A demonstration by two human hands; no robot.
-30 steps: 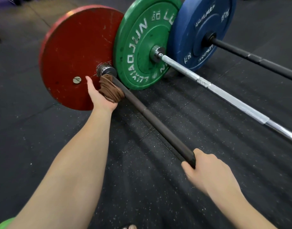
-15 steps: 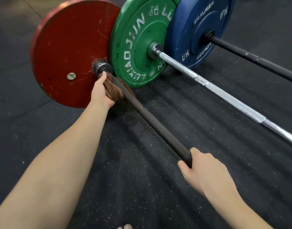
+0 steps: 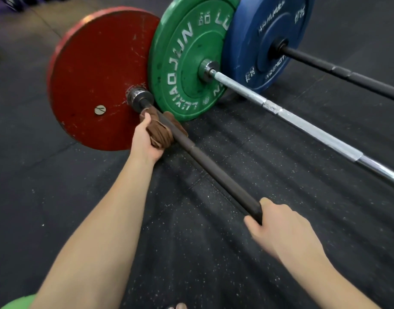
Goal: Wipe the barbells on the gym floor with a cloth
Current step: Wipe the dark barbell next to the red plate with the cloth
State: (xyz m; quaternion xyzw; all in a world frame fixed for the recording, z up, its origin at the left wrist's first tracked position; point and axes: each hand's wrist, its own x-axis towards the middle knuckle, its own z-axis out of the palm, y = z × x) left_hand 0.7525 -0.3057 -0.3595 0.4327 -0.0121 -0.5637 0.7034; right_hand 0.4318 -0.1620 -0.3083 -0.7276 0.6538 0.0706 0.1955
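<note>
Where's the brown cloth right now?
In the head view, left of centre: the brown cloth is wrapped round the dark barbell shaft, gripped by the left hand, right beside the red weight plate.

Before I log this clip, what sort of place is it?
Most likely a gym's weightlifting area: a round red weight plate, a round green weight plate and a round blue weight plate sit on barbells over black speckled rubber flooring.
</note>
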